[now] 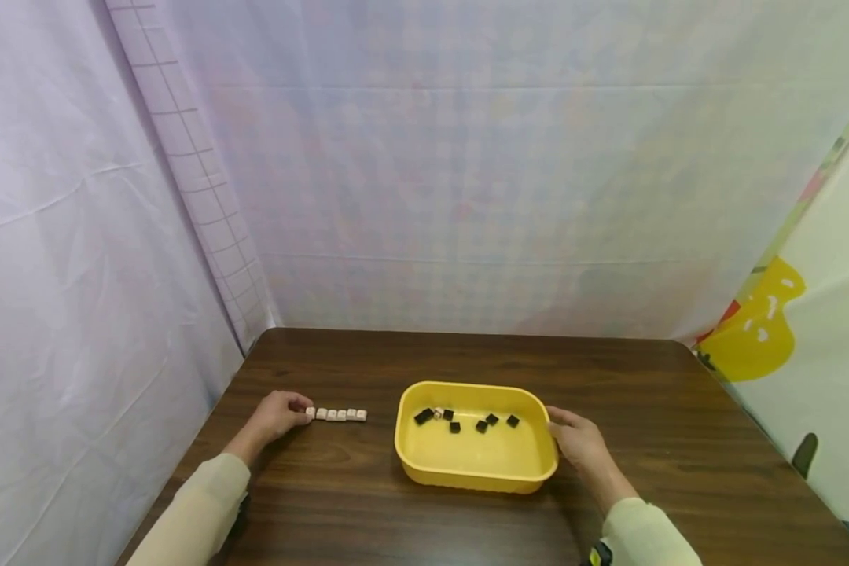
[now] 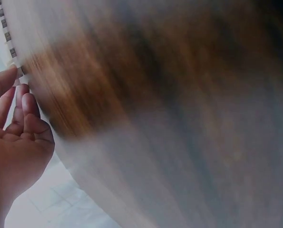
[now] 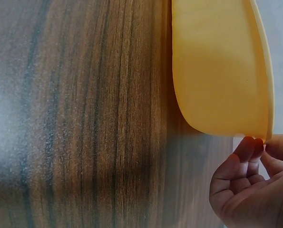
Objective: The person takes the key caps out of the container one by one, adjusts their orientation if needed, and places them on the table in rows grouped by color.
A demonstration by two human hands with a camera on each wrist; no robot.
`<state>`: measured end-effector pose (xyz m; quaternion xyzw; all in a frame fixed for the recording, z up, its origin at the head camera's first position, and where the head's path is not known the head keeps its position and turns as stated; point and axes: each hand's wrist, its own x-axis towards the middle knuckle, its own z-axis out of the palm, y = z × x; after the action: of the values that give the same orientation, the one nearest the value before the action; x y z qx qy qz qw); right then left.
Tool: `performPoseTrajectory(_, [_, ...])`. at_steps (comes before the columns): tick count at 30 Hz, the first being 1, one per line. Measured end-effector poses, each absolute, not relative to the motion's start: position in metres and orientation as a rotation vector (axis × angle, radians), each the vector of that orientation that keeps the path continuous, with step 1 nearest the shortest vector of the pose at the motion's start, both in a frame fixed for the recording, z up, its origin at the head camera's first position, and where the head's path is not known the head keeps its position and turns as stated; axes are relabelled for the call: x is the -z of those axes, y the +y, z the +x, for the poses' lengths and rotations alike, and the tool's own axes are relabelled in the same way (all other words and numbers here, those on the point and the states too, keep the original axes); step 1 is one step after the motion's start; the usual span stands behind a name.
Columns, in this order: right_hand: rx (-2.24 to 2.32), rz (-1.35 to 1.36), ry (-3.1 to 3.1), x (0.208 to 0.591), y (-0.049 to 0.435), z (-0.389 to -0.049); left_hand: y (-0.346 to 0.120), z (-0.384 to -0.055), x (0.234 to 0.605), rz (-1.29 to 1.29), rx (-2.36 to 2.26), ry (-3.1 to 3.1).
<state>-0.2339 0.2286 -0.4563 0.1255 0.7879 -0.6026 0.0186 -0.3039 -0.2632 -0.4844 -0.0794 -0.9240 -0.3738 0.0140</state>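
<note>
Head view: two forearms in pale sleeves reach forward over a dark wood-grain counter (image 1: 339, 487). The left hand (image 1: 274, 417) lies near the left edge, knuckles up, fingers curled, fingertips touching the left end of a row of white cubes (image 1: 336, 414). The row runs left to right, cubes set side by side, just left of a yellow tub (image 1: 424, 464).

Left wrist view: the left hand (image 2: 15, 137) fills the lower left corner; its fingers (image 2: 27, 107) are bent toward the palm and the thumb is stretched up to the near end of the row of white cubes (image 2: 5, 35), which recedes along the blurred counter edge. Whether this grip pinches the end cube or merely presses against it cannot be told.

The right hand (image 1: 578, 440) rests at the right rim of the tub, wrist low on the counter, forearm angled in from the lower right. In the right wrist view, the right hand (image 3: 250, 185) has its curled fingers (image 3: 246, 152) and thumb closed on the rim of the tub (image 3: 217, 66): a pinching grip.

Inside the tub, near its far wall, lie several black cubes (image 1: 467, 420), loosely scattered, with one white cube (image 1: 438, 412) among them.

Pale sheets (image 1: 467, 181) enclose the counter behind and on both sides.
</note>
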Motion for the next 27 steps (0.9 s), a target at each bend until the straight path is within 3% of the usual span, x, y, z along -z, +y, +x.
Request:
performPoseTrajectory(16, [1.856,0.380,2.461,0.457,0.229,-0.234,-0.258,-0.304,0.473,-0.219,1.035,-2.803])
performPoseTrajectory(27, [1.871,0.373,2.449,0.455,0.228,-0.232,-0.189,-0.307,0.436,-0.361,1.046,-2.643])
